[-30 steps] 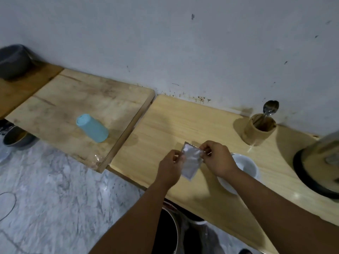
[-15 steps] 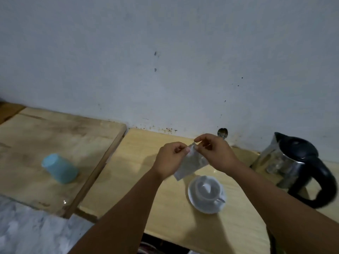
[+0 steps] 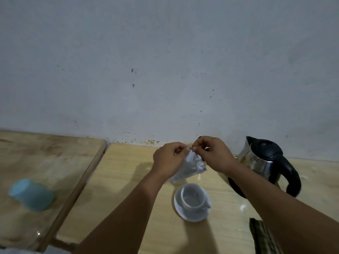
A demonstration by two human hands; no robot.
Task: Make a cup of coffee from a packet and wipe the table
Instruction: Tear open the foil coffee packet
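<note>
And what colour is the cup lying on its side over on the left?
Light blue. The tipped-over cup shows in the head view, on the left wooden board.

- 2 hands: left hand (image 3: 167,159), right hand (image 3: 213,154)
- 1 silver packet (image 3: 190,166)
- 1 white cup (image 3: 192,197)
- 1 saucer (image 3: 183,211)
- 1 steel kettle (image 3: 264,160)
- 1 blue cup (image 3: 31,195)
- 1 folded cloth (image 3: 262,237)
- 2 wooden tabletops: left tabletop (image 3: 45,158), right tabletop (image 3: 124,180)

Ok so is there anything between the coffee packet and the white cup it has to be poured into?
Nothing visible. The packet hangs pinched at its top by the left hand and right hand, just above and behind the open white cup on its saucer; only air lies between.
</note>
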